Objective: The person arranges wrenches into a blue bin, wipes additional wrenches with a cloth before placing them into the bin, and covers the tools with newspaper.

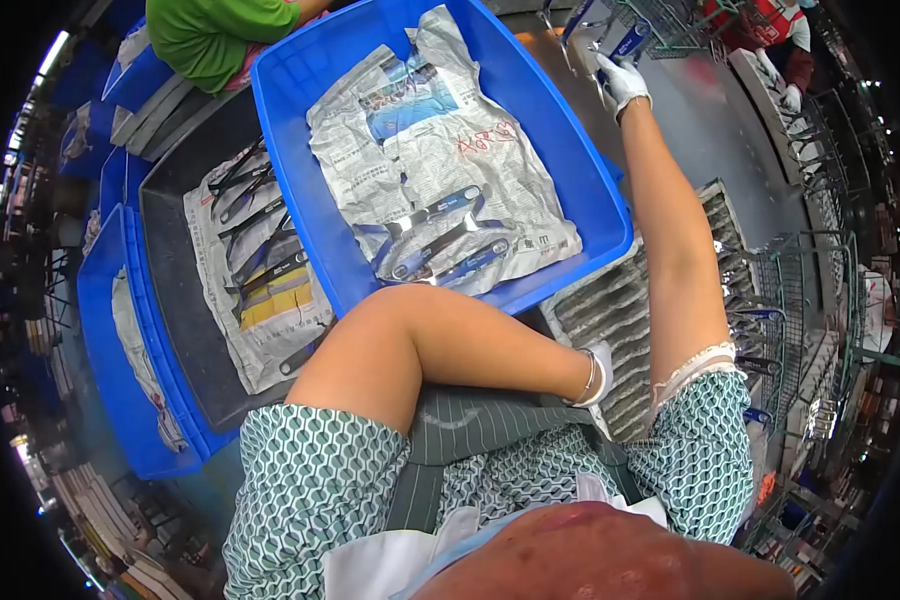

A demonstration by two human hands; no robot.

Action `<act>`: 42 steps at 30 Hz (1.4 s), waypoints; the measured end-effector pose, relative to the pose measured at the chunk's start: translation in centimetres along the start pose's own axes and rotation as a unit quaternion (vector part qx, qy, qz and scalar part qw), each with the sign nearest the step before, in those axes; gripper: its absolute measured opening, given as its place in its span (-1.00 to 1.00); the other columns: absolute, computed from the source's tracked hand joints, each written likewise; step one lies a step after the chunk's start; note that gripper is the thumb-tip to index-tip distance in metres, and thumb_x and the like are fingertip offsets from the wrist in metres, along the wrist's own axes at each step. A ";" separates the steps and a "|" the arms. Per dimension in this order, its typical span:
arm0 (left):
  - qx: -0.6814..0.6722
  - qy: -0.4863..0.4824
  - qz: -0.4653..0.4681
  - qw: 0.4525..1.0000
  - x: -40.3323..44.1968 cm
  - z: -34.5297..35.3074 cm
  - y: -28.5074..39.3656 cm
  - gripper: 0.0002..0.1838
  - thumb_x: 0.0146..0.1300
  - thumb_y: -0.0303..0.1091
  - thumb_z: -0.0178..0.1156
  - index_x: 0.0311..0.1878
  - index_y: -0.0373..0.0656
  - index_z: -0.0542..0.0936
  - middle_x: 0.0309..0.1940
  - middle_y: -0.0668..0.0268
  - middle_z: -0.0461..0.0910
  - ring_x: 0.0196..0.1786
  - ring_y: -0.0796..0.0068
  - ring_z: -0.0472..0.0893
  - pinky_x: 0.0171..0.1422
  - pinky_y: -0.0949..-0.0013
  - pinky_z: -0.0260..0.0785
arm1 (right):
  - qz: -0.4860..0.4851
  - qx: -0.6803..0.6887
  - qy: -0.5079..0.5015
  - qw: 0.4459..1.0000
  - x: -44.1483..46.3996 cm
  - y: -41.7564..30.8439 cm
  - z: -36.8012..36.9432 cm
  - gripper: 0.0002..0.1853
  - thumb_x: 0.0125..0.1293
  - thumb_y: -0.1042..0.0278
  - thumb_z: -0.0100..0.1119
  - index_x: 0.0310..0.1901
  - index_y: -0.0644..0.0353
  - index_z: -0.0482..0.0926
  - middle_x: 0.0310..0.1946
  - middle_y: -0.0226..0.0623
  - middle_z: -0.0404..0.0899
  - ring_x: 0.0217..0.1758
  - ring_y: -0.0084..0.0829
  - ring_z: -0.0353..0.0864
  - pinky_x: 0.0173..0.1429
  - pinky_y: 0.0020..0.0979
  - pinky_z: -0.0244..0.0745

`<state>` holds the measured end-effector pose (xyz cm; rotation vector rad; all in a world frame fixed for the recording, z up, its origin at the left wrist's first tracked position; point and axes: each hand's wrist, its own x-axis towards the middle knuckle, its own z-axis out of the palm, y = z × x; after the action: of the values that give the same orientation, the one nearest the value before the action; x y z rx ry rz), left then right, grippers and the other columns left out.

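My right hand [625, 84], in a white glove, reaches far out at the top right. Its fingers close on a shiny metal tool [601, 92] beside a wire rack; the tool's exact kind is hard to make out. A blue-handled tool [630, 40] hangs just above that hand. My left hand [599, 374], also gloved, is bent across my body above a wavy grey tray [620, 325]; its fingers are mostly hidden. In front of me, a blue bin [288, 185] is lined with newspaper [490, 150]. Several chrome-and-blue tools [435, 245], with holes in their handle ends, lie at its near end.
Left of the bin, a black tray [175, 260] holds newspaper and dark-handled tools [260, 230]. More blue bins [110, 330] stand farther left. A person in green [215, 40] sits at top left; another person's gloved hand [790, 97] is at top right. Wire racks [790, 290] line the right.
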<state>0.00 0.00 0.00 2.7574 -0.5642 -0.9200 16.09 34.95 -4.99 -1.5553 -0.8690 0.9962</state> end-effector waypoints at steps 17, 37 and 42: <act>0.067 0.299 0.015 0.952 -8.5 -3.3 -0.6 -0.87 0.10 -0.25 0.21 -0.40 0.03 0.73 -0.36 0.39 0.70 -0.25 0.32 0.68 -0.27 0.21 0.49 | -0.177 -0.362 -0.207 0.891 -19.6 -17.2 5.8 -0.41 0.23 -0.11 0.25 0.19 0.09 0.46 -0.22 -0.19 0.64 -0.23 -0.31 0.60 0.00 -0.32 0.49; 0.127 0.561 -0.619 0.535 -32.0 15.8 -24.1 -0.65 0.42 -0.04 -0.02 -0.20 -0.04 0.65 -0.38 0.19 0.63 -0.31 0.15 0.60 -0.17 0.25 0.45 | -0.477 -0.511 -0.367 0.614 -14.5 5.0 19.9 -0.70 0.22 0.34 0.06 -0.02 -0.04 0.63 -0.08 -0.18 0.64 -0.05 -0.09 0.63 0.03 -0.17 0.50; -0.113 0.710 -0.529 0.450 -30.5 10.5 -20.3 -0.61 0.36 -0.02 0.05 -0.36 -0.13 0.63 -0.49 0.11 0.57 -0.36 0.04 0.57 -0.27 0.15 0.39 | -0.418 -0.442 -0.205 0.767 -13.8 -5.2 15.9 -0.80 0.25 0.25 0.08 -0.16 0.00 0.65 -0.18 -0.19 0.65 -0.03 -0.13 0.59 0.08 -0.20 0.44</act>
<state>-22.84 30.39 2.42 2.1311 1.4758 1.3185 -4.09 29.39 0.69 -1.3663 -2.3319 0.2033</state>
